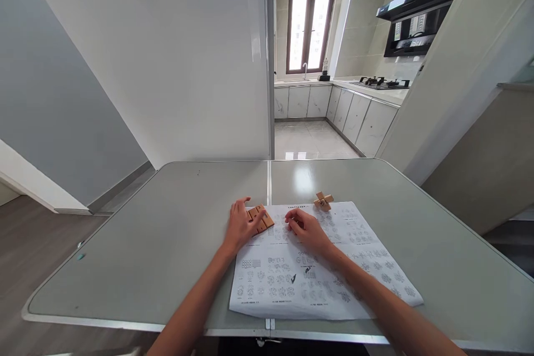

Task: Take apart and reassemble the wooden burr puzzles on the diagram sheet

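My left hand grips the left side of a flat row of orange-brown wooden puzzle pieces, its thumb laid across them. The pieces lie at the upper left edge of a large printed instruction sheet; part of them is hidden under the hand. Just to the right, my right hand is closed above the sheet, fingertips curled together toward the pieces. A bit of brown shows inside its fingers, too small to name. Beyond it, an interlocking wooden puzzle of crossed sticks stands at the sheet's top edge.
The grey folding table has a metal seam down its middle and a metal rim. A small teal bit lies near its left edge. Behind stand a white wall panel and a kitchen with a stove.
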The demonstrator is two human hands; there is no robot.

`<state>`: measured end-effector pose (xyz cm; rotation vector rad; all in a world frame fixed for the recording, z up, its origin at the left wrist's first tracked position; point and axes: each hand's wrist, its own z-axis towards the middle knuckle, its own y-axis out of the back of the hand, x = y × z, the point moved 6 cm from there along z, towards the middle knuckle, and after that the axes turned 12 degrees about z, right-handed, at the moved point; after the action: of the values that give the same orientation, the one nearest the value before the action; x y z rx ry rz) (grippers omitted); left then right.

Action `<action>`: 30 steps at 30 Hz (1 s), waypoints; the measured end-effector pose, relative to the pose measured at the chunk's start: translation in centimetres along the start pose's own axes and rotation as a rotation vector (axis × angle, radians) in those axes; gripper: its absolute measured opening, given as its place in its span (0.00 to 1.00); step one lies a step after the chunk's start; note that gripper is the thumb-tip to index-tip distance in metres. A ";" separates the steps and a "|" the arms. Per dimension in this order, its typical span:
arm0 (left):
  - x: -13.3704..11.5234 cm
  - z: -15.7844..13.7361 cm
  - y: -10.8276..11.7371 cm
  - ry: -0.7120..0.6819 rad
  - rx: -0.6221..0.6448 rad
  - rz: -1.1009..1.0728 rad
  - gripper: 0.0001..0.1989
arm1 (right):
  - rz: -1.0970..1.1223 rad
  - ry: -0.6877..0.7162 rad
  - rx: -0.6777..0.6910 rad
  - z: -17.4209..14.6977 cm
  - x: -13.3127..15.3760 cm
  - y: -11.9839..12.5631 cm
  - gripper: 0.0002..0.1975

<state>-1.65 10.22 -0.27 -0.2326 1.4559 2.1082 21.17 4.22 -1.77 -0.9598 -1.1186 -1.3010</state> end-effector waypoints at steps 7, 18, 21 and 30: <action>5.5 2.4 1.6 0.217 -0.027 -0.066 0.22 | 0.004 0.012 -0.005 0.2 0.3 0.7 0.11; 6.3 3.8 1.9 0.178 0.043 -0.118 0.18 | -0.297 0.129 -0.096 0.2 -0.1 1.8 0.14; 6.2 3.7 1.9 0.172 0.047 -0.118 0.18 | -0.320 0.144 -0.157 0.3 0.1 2.4 0.14; 5.9 3.6 1.7 0.186 0.058 -0.133 0.17 | -0.350 0.157 -0.447 0.6 0.3 6.3 0.15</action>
<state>-6.77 15.12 -0.07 -0.5005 1.5590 1.9780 27.41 5.11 -0.86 -0.9869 -0.9153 -1.9339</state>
